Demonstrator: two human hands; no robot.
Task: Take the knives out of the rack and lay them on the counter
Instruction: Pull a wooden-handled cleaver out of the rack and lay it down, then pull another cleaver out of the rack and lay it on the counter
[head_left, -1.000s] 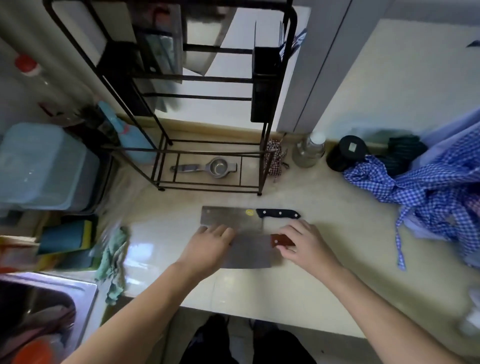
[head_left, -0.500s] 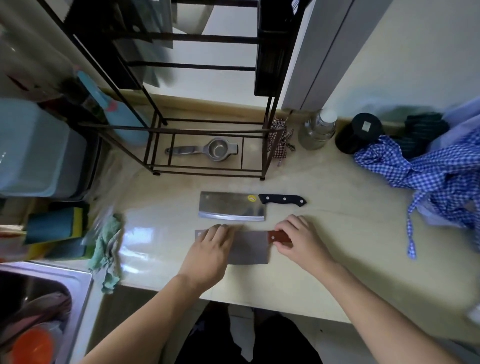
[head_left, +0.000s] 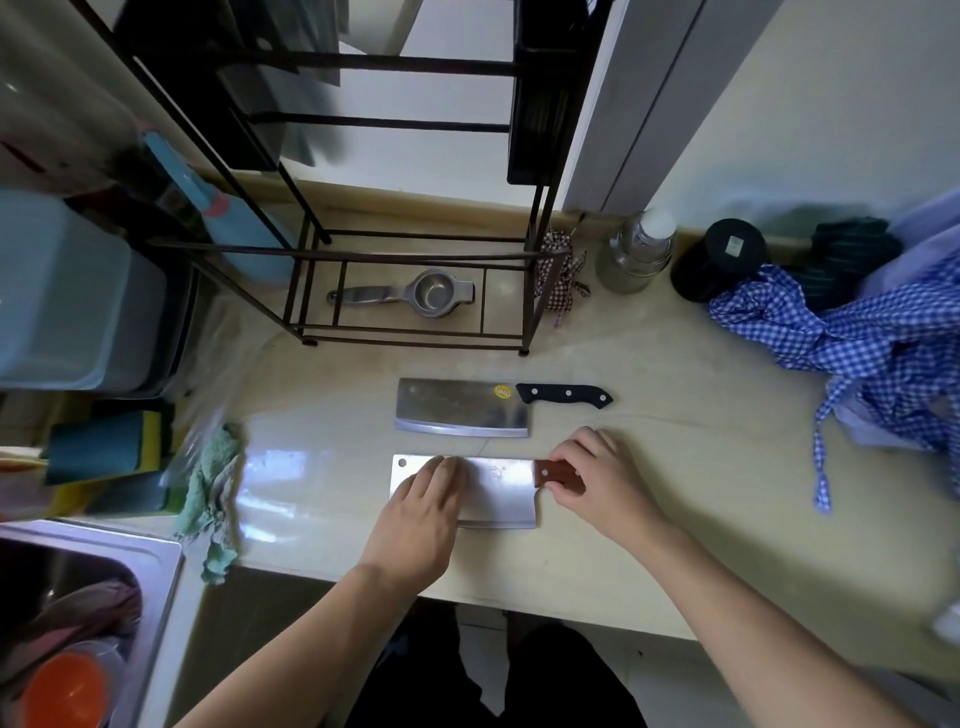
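Nearest you: wood-handled steel cleaver (head_left: 498, 491), flat on the pale stone bench (head_left: 675, 467), long axis left-right. Your left hand (head_left: 421, 514) lies spread, palm down, on the blade; your right hand (head_left: 597, 480) pinches the handle. Beyond: black-handled steel cleaver (head_left: 462, 408), parallel, apart. Farthest: black wire rack (head_left: 415, 249).

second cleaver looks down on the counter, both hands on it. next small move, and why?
Probably let go with both hands and draw them back. The wooden-handled cleaver lies flat on the counter, parallel to the black-handled cleaver, with the left hand on its blade and the right hand at its handle.
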